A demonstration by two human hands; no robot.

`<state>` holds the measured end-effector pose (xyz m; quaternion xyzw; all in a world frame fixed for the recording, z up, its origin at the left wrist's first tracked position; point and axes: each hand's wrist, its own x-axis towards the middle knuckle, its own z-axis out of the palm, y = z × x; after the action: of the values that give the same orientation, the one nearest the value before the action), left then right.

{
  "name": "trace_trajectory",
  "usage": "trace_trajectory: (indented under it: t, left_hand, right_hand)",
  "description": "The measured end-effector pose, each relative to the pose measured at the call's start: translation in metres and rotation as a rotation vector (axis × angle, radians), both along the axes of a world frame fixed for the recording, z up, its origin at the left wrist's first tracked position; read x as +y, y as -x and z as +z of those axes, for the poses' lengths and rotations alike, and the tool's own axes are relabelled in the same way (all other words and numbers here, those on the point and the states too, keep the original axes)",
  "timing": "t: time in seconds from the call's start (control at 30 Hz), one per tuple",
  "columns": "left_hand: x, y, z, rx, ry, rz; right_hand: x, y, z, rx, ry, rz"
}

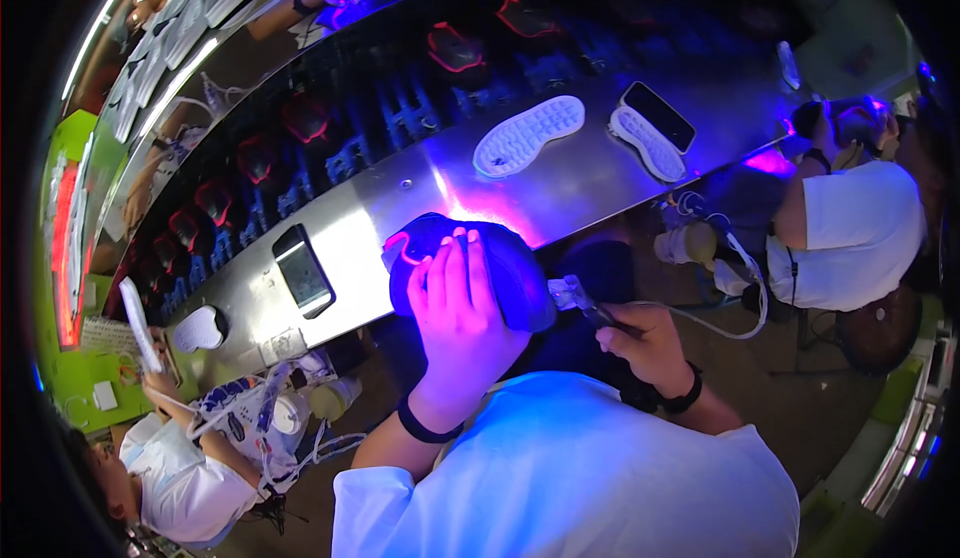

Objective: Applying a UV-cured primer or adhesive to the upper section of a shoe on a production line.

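White shirt [580, 468] across lower centre; clasping a dark shoe [522, 276] mid-frame with the left hand [458, 308], fingers laid over — likely light, firm, smooth, best held around its curved side — and gripping a dark-handled tool [606, 320] in the right hand [648, 346].

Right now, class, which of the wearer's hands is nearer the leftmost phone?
Left: the left hand is right of the phone; the right hand, gripping a tool, is farther right.
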<state>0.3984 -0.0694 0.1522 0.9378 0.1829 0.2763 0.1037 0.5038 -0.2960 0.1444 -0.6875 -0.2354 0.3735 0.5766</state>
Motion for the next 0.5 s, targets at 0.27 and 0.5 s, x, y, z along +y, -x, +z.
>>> trace_trajectory:
  t: [0.27,0.5]
  left_hand:
    - [0.022,-0.026,0.003,-0.067,0.043,0.058]
    - [0.054,-0.036,0.016,-0.067,0.222,0.027]
  right_hand:
    - [0.033,-0.016,0.036,-0.517,0.08,-0.072]
    - [0.063,-0.058,0.066,-0.634,0.084,0.056]
